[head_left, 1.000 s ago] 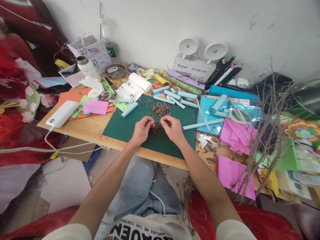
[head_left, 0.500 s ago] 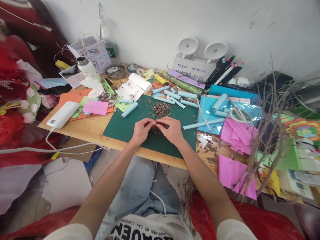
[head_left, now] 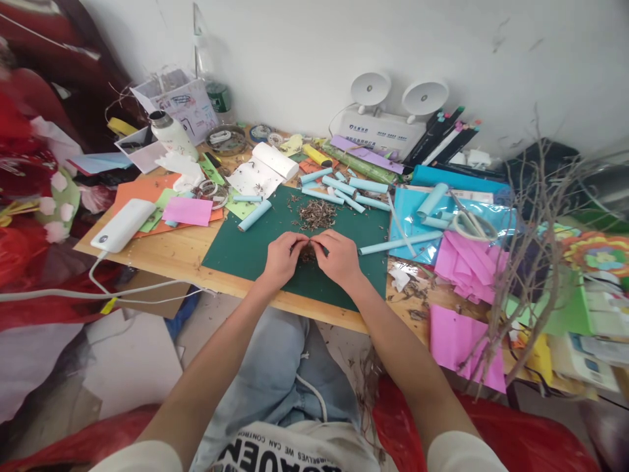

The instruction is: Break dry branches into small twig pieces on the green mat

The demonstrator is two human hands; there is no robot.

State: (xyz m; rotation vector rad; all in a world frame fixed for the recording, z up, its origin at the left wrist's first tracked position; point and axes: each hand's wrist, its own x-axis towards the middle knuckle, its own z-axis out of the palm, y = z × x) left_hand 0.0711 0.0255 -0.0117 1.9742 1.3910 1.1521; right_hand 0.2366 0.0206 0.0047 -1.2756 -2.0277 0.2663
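Over the green mat [head_left: 246,252], my left hand [head_left: 284,257] and my right hand [head_left: 338,255] meet fingertip to fingertip. Both are closed in a pinch, and whatever lies between the fingers is too small to make out. Just beyond them rests a pile of brown dried plant bits [head_left: 317,214]. A smaller heap of the same bits [head_left: 308,254] shows partly between and under my hands. Several light-blue paper tubes [head_left: 339,189] lie behind the pile, and one long tube [head_left: 400,242] is to the right of my right hand.
At the left are a white power bank [head_left: 122,225] with a cable, a pink paper [head_left: 187,212] and a white bottle [head_left: 173,136]. Scissors [head_left: 472,225], pink crepe paper [head_left: 464,262] and upright dry twigs [head_left: 535,275] stand right. A twin-lamp emergency light [head_left: 383,134] is against the wall.
My hands were slightly apart a second ago, then came together at the fingertips over the small heap. Since half a second ago they have shifted only slightly. The pile and tubes look unmoved.
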